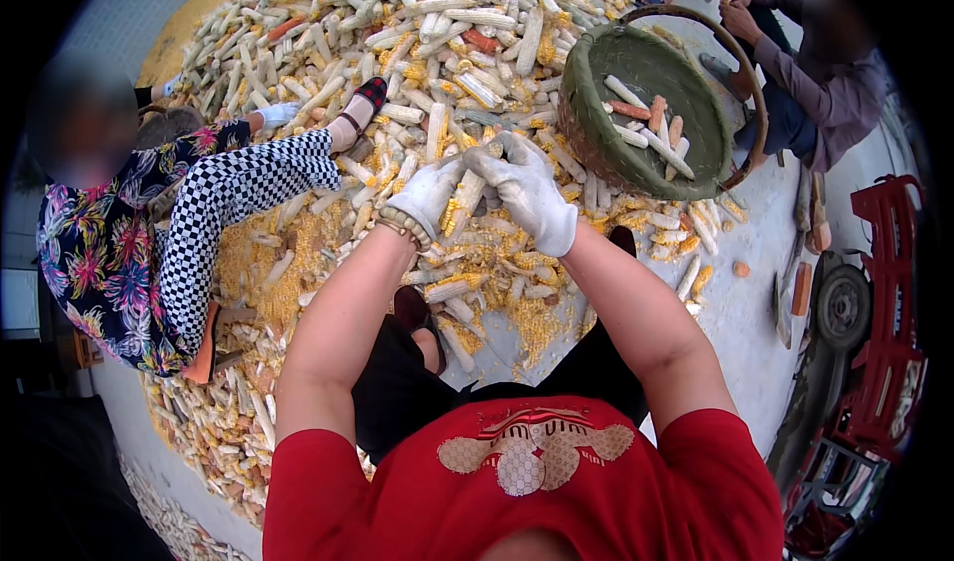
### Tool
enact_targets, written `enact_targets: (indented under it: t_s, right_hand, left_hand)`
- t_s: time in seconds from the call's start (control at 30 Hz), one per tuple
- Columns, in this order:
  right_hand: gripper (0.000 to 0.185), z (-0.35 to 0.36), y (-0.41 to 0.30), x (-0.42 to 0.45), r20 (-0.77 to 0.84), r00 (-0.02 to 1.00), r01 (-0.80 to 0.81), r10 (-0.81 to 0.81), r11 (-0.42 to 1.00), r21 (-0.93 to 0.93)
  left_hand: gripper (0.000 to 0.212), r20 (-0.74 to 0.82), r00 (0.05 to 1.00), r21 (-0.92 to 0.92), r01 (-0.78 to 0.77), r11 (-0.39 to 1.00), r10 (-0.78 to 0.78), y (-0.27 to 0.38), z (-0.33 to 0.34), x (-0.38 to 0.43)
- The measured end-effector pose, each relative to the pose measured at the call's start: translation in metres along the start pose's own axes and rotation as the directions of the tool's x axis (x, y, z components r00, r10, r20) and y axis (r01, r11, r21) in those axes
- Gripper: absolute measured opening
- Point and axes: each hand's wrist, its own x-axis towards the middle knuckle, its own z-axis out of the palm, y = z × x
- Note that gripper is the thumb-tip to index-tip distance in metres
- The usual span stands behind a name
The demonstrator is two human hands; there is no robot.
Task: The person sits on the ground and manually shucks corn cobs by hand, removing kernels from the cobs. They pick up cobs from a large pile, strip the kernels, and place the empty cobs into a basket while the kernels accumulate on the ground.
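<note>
In the middle of the head view, my left hand (432, 192) and my right hand (525, 188), both in whitish work gloves, hold one corn cob (462, 202) between them. That cob is pale and mostly bare, with yellow kernels left along its lower left edge. My left fingers wrap its side; my right fingers and thumb close over its upper part. Beneath and beyond my hands spreads a large heap of corn cobs (440, 20), many nearly stripped, some with kernels. Loose yellow kernels (287, 293) lie among them and on the ground near my feet.
A green-lined round basket (577, 125) with an arched handle holds several cobs at the upper right. A person in patterned clothes (123, 263) sits at the left; another person (827, 106) sits beyond the basket. A red vehicle (887, 315) stands at the far right.
</note>
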Motion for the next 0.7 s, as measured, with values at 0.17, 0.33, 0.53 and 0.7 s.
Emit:
enact_targets:
  t_s: [0.17,0.33,0.53,0.7]
  right_hand:
    - [0.062,-0.008,0.011,0.008,-0.133,0.989,-0.066,0.070,0.997,0.035]
    - [0.038,-0.017,0.020,0.024,-0.151,0.985,-0.069,0.087,0.990,0.126]
    - [0.034,-0.003,0.003,0.026,-0.136,0.988,-0.063,0.069,0.997,0.045]
    - [0.042,0.009,-0.008,0.026,-0.215,0.957,0.148,-0.197,0.963,-0.224]
  left_hand:
    - [0.055,-0.005,0.909,0.594,-0.332,0.733,0.416,0.005,0.000,-0.001]
    - [0.055,-0.083,0.922,0.657,-0.235,0.716,0.379,0.017,0.029,-0.017]
    - [0.050,-0.192,0.924,0.541,-0.181,0.822,0.330,0.020,0.023,-0.005]
    - [0.041,-0.122,0.955,0.398,-0.203,0.895,0.271,0.018,0.006,0.012]
